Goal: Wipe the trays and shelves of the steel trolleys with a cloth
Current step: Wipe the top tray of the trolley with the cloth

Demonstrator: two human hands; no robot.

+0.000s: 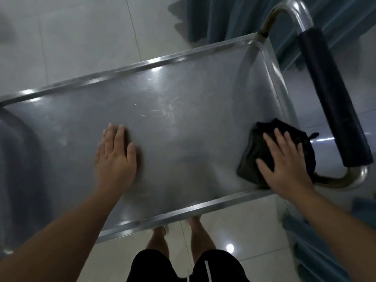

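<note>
Dark crumpled cloth under flat, spread right hand at tray corner; left hand flat w/ fingers together.

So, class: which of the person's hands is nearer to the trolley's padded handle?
Right. The right hand presses the cloth at the tray's end, just beside the handle; the left hand lies flat mid-tray, far from it.
</note>
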